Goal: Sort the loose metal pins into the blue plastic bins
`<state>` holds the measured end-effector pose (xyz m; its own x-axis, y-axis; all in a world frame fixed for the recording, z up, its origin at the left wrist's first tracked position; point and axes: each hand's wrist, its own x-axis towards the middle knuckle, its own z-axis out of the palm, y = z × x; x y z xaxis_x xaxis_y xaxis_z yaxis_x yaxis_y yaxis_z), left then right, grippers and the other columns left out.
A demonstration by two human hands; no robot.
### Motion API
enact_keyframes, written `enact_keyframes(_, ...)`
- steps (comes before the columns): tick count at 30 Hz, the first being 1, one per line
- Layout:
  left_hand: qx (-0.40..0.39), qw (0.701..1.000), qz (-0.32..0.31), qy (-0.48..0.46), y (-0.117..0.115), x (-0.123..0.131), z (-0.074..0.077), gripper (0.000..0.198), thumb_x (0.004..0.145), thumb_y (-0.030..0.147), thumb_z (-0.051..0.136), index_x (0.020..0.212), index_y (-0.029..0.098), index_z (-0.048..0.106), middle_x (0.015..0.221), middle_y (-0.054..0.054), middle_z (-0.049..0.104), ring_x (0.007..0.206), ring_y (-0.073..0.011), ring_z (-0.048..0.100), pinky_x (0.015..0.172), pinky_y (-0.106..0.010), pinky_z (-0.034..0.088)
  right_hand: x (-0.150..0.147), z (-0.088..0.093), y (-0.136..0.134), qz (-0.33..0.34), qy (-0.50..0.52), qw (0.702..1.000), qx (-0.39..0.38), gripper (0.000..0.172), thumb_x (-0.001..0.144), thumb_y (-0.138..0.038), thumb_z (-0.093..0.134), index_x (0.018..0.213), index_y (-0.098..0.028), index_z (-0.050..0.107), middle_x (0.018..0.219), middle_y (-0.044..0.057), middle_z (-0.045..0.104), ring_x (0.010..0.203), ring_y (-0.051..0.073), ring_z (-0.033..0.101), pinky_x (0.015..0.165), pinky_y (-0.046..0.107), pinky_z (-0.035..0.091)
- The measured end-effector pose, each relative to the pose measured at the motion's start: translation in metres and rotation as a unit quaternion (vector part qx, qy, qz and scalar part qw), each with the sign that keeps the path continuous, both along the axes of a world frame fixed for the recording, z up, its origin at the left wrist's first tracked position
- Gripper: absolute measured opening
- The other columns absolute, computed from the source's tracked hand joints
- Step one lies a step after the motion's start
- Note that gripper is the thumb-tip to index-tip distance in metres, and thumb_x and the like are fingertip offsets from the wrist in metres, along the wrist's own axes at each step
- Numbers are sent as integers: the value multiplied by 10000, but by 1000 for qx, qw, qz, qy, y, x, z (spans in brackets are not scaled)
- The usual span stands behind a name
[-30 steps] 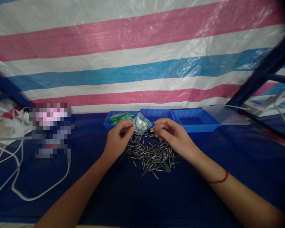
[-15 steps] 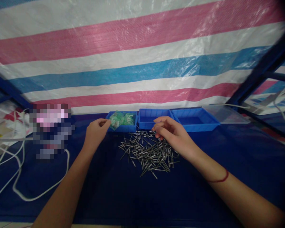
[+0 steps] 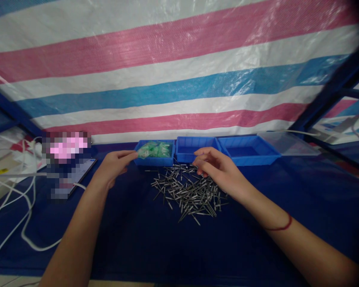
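My left hand (image 3: 115, 166) is at the left edge of a small blue bin (image 3: 155, 161) that holds green-tinted clear plastic bags (image 3: 155, 150). Its fingers are stretched out toward the bags, and I see nothing in them. Over the upper right of a loose pile of metal blind rivets (image 3: 191, 195) hovers my right hand (image 3: 217, 167). Its fingers are loosely curled, with a gap between thumb and forefinger and no visible object in it. The hand hides part of the pile and the front of the middle blue bin (image 3: 196, 149).
A third blue bin (image 3: 248, 155) stands at the right, with a clear plastic sheet (image 3: 290, 144) beside it. On the left lie a phone-like device (image 3: 83, 171), partly pixelated, and white cables (image 3: 26, 223). A striped tarp (image 3: 167, 95) hangs behind the dark blue table (image 3: 155, 247).
My left hand has gone from a pinch at the bag to stretched fingers. The bag's corner, raised before, lies lower in the bin. My right hand has barely moved.
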<state>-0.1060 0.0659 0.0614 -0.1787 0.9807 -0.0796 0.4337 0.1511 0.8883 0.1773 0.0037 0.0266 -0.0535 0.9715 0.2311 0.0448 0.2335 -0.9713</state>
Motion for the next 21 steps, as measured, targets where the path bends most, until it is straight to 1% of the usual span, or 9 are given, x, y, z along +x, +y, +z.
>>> enact_keyframes(4, -6, 998, -10, -57, 1, 0, -1, 550, 456, 469, 840, 910, 172, 748, 801, -44, 679, 654, -112, 540, 552, -197, 405, -1, 1, 0, 2, -10, 1000, -1, 242, 779, -306, 593, 975, -186, 519, 792, 9, 618, 598, 110, 565, 561, 277, 447)
enact_keyframes(6, -7, 996, -11, -83, 0, 1, -1, 573, 454, 462, 846, 935, 167, 744, 813, -47, 680, 638, -100, 526, 550, -191, 405, 0, 1, 0, 4, -14, 1000, -3, 241, 778, -305, 595, 974, -185, 520, 795, 10, 619, 601, 111, 566, 561, 277, 445)
enact_keyframes(9, -3, 994, 4, -105, -2, 2, 2, 590, 465, 464, 847, 969, 176, 738, 849, -48, 685, 636, -93, 525, 574, -196, 426, 0, 1, 0, 6, -16, 1000, -3, 242, 779, -311, 597, 972, -186, 522, 788, 8, 616, 608, 116, 568, 566, 280, 446)
enact_keyframes(11, 7, 995, -1, -98, -2, 1, 3, 580, 479, 470, 841, 970, 179, 737, 797, -31, 675, 610, -82, 511, 571, -191, 419, 1, 0, 0, 8, -19, 1000, -4, 244, 782, -321, 595, 973, -188, 523, 786, 9, 614, 612, 118, 569, 565, 281, 446)
enact_keyframes(14, 24, 998, -25, -59, -2, 0, 0, 548, 503, 489, 823, 942, 171, 745, 671, -2, 635, 546, -69, 466, 530, -184, 380, 1, -1, 0, 10, -27, 1000, -3, 251, 785, -331, 592, 981, -190, 524, 796, 11, 615, 613, 119, 570, 562, 282, 445)
enact_keyframes(16, 30, 998, -34, -32, -1, 1, -2, 534, 520, 503, 809, 928, 163, 748, 640, 0, 625, 530, -76, 454, 517, -191, 365, 1, -1, 0, 11, -30, 999, -3, 255, 782, -330, 596, 984, -191, 526, 796, 8, 616, 608, 116, 570, 562, 281, 445)
enact_keyframes(21, 73, 997, -19, -9, -2, 5, -3, 508, 556, 501, 787, 911, 140, 748, 590, -1, 612, 514, -92, 438, 489, -200, 322, 1, 0, 0, 15, -22, 1000, -14, 262, 770, -324, 609, 978, -186, 528, 782, 1, 611, 605, 111, 567, 566, 276, 443)
